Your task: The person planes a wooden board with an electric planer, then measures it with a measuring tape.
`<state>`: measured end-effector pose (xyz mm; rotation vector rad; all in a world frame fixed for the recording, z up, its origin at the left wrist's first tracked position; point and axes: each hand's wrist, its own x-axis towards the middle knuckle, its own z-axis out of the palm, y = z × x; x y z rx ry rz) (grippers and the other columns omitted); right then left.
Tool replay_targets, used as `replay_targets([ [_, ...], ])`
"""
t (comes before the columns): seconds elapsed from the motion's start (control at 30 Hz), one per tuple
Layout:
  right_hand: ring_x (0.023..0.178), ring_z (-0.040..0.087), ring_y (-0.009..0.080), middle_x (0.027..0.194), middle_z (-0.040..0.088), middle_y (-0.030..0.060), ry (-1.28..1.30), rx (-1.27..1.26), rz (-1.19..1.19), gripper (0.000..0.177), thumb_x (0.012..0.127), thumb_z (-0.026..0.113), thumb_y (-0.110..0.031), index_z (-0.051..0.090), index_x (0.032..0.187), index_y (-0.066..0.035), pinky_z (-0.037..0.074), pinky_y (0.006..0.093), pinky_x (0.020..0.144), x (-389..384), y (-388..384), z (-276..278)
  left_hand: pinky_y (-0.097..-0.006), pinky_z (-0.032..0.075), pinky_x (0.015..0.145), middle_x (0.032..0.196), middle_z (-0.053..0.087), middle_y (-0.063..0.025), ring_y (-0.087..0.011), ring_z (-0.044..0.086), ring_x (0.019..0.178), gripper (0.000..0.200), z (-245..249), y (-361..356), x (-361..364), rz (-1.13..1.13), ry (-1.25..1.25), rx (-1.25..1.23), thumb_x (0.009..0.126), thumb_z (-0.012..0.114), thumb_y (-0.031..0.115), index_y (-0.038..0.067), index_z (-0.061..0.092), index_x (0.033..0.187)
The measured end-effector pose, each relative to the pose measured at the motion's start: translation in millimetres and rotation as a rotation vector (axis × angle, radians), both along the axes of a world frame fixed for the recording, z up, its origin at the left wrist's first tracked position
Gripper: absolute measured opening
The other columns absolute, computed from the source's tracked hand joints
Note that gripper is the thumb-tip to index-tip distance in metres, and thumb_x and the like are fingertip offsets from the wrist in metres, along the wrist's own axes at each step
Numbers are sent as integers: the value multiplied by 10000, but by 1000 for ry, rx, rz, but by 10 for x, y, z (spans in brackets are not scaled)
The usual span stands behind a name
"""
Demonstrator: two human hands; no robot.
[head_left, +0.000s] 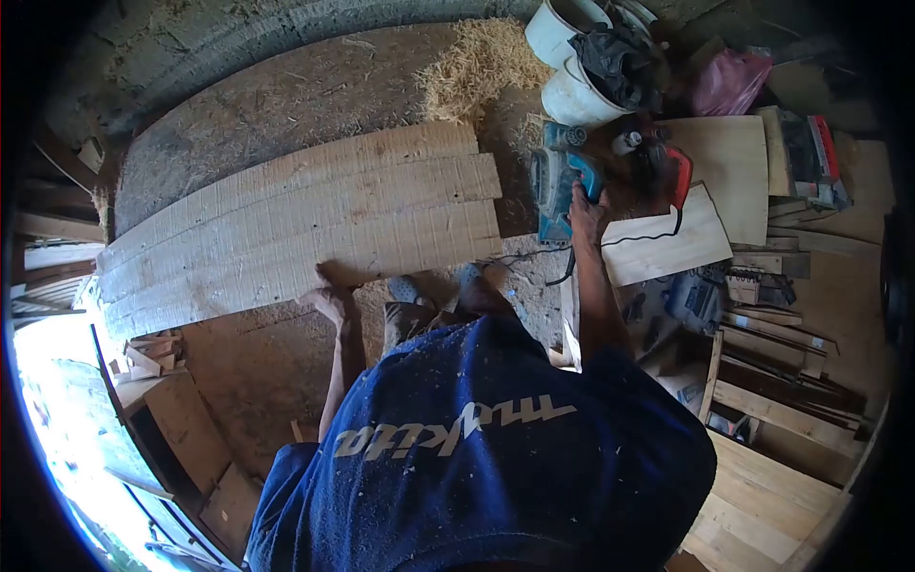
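Boards look rough throughout. Right hand wraps the planer; left hand touches their edge, grip unclear.

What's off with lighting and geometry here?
Head view: blown-out glare at lower left, detail lost; black vignette in the corners; wide-angle distortion seems to bow the wooden boards; black bag sits dim, folds murky; left hand has dark shading by its fingers, so its grip is unclear.
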<state>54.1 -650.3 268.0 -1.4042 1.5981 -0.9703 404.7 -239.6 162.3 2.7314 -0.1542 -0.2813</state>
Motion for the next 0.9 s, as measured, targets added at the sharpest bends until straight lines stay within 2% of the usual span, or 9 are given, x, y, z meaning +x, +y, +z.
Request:
replay_targets([
  [0.1,787,705,229,878,744,93,-299,117,14,298,879,767,-266,711,1083,-57,547,392,731,-140,23,-124,-527,605,821,1407,507,-302,-386,642,1089,969,417,-234,-177,245,112,-285,987,668,349,-54,-9,1550],
  [0.17,438,469,64,627,537,-58,1,-213,65,172,916,779,-205,650,1024,-170,361,246,383,-11,-15,-184,-540,610,815,1405,504,-305,-395,639,1091,976,593,-453,-254,412,167,-488,986,671,360,-54,-17,1540],
  [0.23,442,472,74,642,561,-50,-239,-175,92,170,910,785,-209,666,1024,-166,367,251,388,43,-83,-380,-552,615,808,1404,501,-309,-404,637,1093,983,657,-626,-373,572,227,-678,985,674,371,-53,-26,1531],
  [0.3,442,485,84,666,598,-28,-283,-107,90,201,896,797,-248,676,1018,-143,377,271,386,220,-40,-342,-529,638,820,1398,485,-318,-420,618,1110,967,-226,-242,-97,391,162,-585,989,645,447,-35,-26,1493],
  [0.53,1025,671,470,1103,694,297,352,-298,66,626,889,716,-493,653,1255,12,529,499,885,407,-115,90,-541,653,727,1403,428,-223,-382,590,1135,842,676,-727,-692,487,211,-1113,920,737,423,76,188,1456],
  [0.57,1082,654,468,1136,676,327,325,112,131,725,889,711,-546,630,1281,59,512,480,935,378,-33,587,-508,650,686,1363,462,-193,-354,613,1089,775,687,-773,-747,453,162,-1153,901,754,414,74,280,1411],
  [0.67,1088,644,468,1165,657,337,228,-108,229,779,883,727,-553,600,1304,91,502,473,958,129,-207,205,-483,587,743,1157,581,-112,-277,582,1065,601,322,-976,-896,530,-15,-1279,912,730,323,103,404,1366],
  [0.83,1052,645,433,1197,623,300,114,-224,399,744,850,832,-396,559,1335,98,511,470,949,-178,-453,-156,-446,571,952,1435,461,-165,-330,555,1228,707,202,-1044,-988,530,-68,-931,956,716,351,112,283,1461],
  [0.9,1009,637,289,1138,633,218,-516,29,453,677,846,859,-330,570,1291,91,528,407,889,-163,-492,-115,-525,601,866,1452,452,-164,-352,551,1235,707,553,-1285,-1169,607,79,-1050,969,697,368,169,256,1484],
])
